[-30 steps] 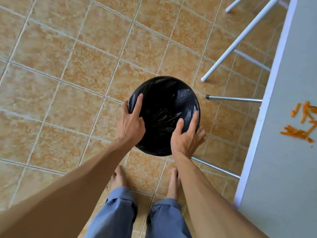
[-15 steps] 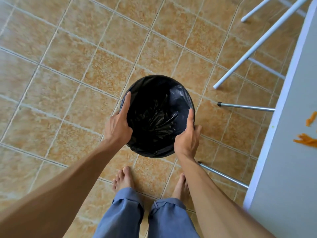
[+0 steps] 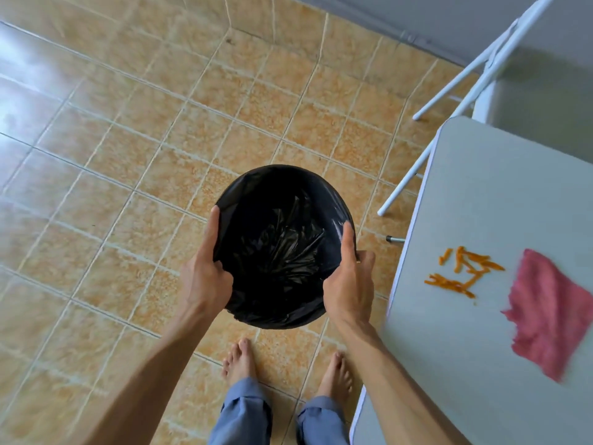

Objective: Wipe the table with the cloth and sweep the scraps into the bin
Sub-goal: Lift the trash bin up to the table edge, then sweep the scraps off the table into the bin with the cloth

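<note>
Floor [image 3: 134,162]: tan square tiles, pale grout lines, glare at left edge. White folding chair [image 3: 475,69] at top right, legs angled onto the tiles. Grey wall base [image 3: 369,14] runs along the top. Chrome tube end [image 3: 394,239] pokes out below the table edge.

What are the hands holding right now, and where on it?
Both hands, left and right, grip the black-lined bin by opposite sides of its rim.

Both forearms are bare — no sleeves, watch or rings on the left hand [image 3: 205,281] or the right hand [image 3: 349,292]. At six o'clock, blue-grey trousers [image 3: 244,412] with cuffs rolled above bare feet [image 3: 239,359] — no shoes.
</note>
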`<state>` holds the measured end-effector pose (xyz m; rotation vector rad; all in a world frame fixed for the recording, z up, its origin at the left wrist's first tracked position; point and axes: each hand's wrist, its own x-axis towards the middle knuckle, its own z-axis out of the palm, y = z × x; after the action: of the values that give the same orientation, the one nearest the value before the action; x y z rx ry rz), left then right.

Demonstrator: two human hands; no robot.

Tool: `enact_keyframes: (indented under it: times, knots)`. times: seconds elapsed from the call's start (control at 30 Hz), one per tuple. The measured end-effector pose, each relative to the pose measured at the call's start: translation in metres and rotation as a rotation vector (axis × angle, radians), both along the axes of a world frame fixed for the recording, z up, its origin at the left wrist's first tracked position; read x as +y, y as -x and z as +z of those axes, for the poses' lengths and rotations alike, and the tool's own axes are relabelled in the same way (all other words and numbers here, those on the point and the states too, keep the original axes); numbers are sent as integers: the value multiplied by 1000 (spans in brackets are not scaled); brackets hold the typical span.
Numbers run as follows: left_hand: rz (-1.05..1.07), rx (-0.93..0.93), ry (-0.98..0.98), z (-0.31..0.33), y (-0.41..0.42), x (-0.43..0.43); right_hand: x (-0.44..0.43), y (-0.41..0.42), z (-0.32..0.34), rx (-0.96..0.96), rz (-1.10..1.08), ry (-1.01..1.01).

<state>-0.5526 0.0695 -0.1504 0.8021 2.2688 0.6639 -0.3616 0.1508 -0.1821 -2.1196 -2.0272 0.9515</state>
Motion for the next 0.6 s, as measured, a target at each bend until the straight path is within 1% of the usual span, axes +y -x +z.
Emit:
enact_keyframes:
  times: [0.13,0.2,0.33,0.4,0.47,0.53,0.6]
  knots:
    - [-30,-3,-47,21,-18,10,18,-13,25,-71,19,25]
    - [-9,-17,-43,32,-22,16,24,-14,35,-79,30,46]
    - [72,-35,-59,44,-35,27,30,-18,62,-95,127,56]
    - [120,-25,-73,46,-42,31,30,-25,78,-84,154,-30]
    - [153,-8,-97,48,-48,35,30,-35,91,-48,175,-166]
    - [145,35,-115,47,-53,38,28,-50,99,10,170,-284]
    - [110,84,-126,42,-56,40,31,-72,102,46,118,-391]
